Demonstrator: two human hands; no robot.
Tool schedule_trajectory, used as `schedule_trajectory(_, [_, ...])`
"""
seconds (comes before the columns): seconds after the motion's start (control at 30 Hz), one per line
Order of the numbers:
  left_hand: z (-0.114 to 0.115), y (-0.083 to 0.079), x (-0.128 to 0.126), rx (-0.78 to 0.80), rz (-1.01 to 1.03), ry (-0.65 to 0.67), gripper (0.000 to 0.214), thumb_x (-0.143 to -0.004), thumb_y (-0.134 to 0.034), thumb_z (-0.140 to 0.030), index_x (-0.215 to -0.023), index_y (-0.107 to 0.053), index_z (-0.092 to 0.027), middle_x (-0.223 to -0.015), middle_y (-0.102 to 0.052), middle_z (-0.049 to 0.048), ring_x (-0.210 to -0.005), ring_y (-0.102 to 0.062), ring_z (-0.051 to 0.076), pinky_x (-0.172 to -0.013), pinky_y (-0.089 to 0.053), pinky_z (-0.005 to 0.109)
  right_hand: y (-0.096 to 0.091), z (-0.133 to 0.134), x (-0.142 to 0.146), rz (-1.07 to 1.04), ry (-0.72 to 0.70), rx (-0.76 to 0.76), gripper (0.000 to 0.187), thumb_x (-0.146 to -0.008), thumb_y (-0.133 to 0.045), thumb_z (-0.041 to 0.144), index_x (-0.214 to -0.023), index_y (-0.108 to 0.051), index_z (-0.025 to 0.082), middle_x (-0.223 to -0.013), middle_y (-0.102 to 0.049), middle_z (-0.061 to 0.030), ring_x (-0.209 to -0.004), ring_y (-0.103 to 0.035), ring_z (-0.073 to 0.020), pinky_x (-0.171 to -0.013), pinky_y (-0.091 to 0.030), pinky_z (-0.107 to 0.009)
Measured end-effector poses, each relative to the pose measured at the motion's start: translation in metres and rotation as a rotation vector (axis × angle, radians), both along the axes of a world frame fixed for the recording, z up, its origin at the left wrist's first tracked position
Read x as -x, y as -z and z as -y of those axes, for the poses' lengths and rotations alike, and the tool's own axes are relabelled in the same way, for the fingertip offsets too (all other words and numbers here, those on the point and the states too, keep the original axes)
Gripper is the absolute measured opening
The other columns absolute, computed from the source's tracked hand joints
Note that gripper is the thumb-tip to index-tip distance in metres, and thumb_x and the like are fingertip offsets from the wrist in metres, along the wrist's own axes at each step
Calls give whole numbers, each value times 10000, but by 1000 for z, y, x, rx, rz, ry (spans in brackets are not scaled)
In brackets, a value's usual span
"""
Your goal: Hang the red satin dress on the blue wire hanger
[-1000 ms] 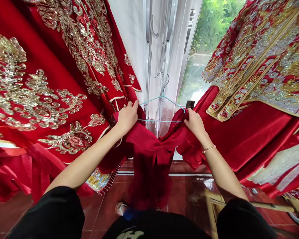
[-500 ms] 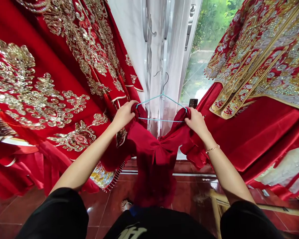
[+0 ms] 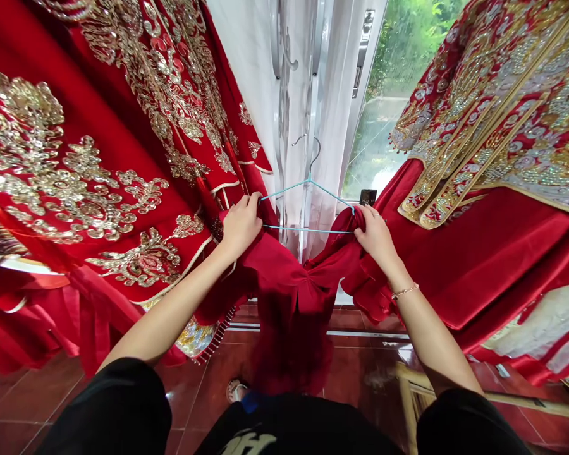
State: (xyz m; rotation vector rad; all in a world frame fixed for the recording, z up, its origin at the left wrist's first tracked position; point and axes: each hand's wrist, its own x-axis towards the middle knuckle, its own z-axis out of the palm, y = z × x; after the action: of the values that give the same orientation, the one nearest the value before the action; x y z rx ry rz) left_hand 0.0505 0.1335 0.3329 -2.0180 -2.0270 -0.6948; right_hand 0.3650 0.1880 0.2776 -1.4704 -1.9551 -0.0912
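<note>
A plain dark red garment (image 3: 289,297) hangs from a thin light-blue wire hanger (image 3: 308,205) held in front of me. My left hand (image 3: 241,222) is closed on the garment's left shoulder at the hanger's left end. My right hand (image 3: 374,235) pinches the red cloth at the hanger's right end; a thin gold bracelet sits on that wrist. The hanger's metal hook (image 3: 313,151) stands free above, in front of a white sheer curtain (image 3: 313,95).
Red robes with heavy gold embroidery hang on the left (image 3: 99,158) and on the right (image 3: 493,126). A window with green foliage (image 3: 398,50) is behind. A small dark device (image 3: 368,196) sits by the sill. A bamboo stool (image 3: 408,385) stands on the red tile floor (image 3: 208,392).
The hanger and both hands have stayed almost in place. My left hand shifted slightly down and right on the shoulder cloth; my right hand's fingers shifted on the right end.
</note>
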Motion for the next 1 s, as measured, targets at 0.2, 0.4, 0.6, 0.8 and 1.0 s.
schedule_trajectory(0.2, [-13,8,-24,-20,-110,-107,592,-880,-343,-24,-1460,-421,-111,-1378,-530,246,-1342,-489,399,-1074,-427,558,-4,12,23,95,210,-21,589,-840,-455,124,-1429,-449,98,-1479,-456,-270,-1315,-494,-399,-1009,-459,-557])
schedule_trajectory(0.4, [-19,-22,-21,155,-297,-94,711,-840,-363,12,-1529,-306,-156,-1315,-545,250,-1091,-661,381,-898,-525,519,-30,3,37,270,322,154,494,-829,-367,-17,-1284,-536,74,-1044,-678,-278,-989,-677,-361,-816,-510,-445])
schedule_trajectory(0.6, [-15,-70,31,192,-185,50,645,-757,-522,0,-1391,-441,-89,-1121,-680,154,-1053,-664,318,-940,-511,440,-42,-19,-24,-225,125,276,190,-684,-565,36,-806,-651,154,-779,-688,-114,-770,-644,-233,-726,-475,-329])
schedule_trajectory(0.8, [-2,-63,79,268,-11,50,319,-805,-448,-45,-1074,-619,-56,-1080,-714,82,-937,-597,176,-959,-467,397,4,-4,-59,-939,104,456,235,-527,-528,80,-713,-499,221,-548,-509,63,-449,-444,-98,-427,-370,-221])
schedule_trajectory(1.0, [46,51,100,411,140,-6,286,-668,-501,-4,-728,-715,-184,-866,-758,85,-833,-665,262,-850,-485,369,88,55,-27,-1387,59,319,659,-487,-544,156,-1129,-492,296,-708,-583,116,-472,-450,-75,-414,-342,-168])
